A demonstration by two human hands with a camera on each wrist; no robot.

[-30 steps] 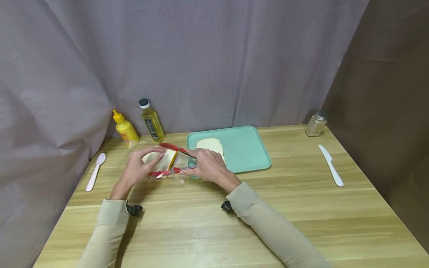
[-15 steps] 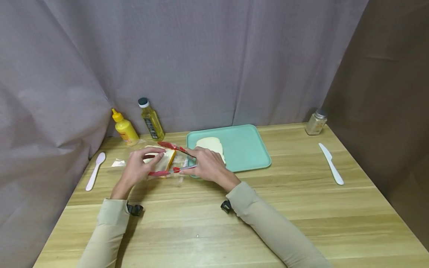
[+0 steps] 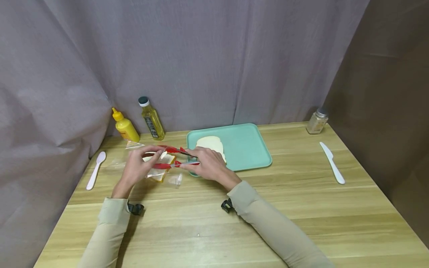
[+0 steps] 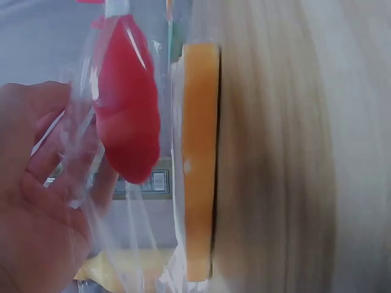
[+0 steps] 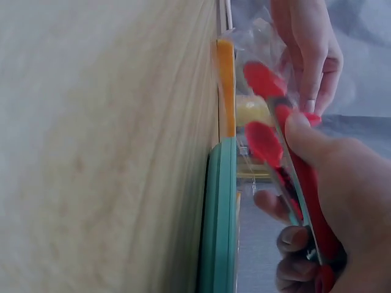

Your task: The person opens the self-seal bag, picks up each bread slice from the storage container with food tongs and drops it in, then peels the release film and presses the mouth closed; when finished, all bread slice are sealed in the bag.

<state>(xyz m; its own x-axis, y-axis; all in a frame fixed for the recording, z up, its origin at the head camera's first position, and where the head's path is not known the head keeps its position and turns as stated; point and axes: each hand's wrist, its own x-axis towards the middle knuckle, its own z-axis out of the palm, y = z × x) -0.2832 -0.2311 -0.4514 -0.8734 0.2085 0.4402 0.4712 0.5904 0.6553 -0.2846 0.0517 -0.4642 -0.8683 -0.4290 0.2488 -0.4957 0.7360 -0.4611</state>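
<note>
Since the earlier frame the tongs have closed nearer together and the bag is raised. Right hand fingers clench the tongs; long axis left-right, red tips pointing left. Left hand fingers pinch the bag over the counter.

Head view light: even and soft, from above, moderately bright.
Shadows: faint, short, under the sleeves and beside the white knife.
Glare: small shine on the clear bag.
Edge distortion: wide-angle bending of the table edges.
Wrist views: blurred wood grain, red tongs very near and out of focus.
</note>
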